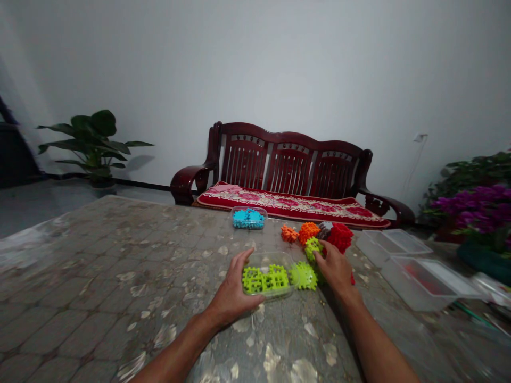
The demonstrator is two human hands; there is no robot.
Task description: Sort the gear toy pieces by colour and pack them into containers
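Note:
My left hand (233,291) rests against the left side of a small clear tub (268,261) that holds lime-green interlocking pieces (265,279); its fingers curve round the tub's wall. My right hand (334,267) reaches among loose green pieces (304,275) just right of the tub, its fingertips at a green piece (312,247). Whether those fingers grip it I cannot make out. Beyond lie orange pieces (300,232) and red pieces (340,236) in a heap.
A second clear tub with blue pieces (248,218) stands farther back. Clear tubs and lids (415,268) lie at the right. The table carries a patterned cover (120,276). A wooden bench (287,175) and potted plants (93,141) stand behind.

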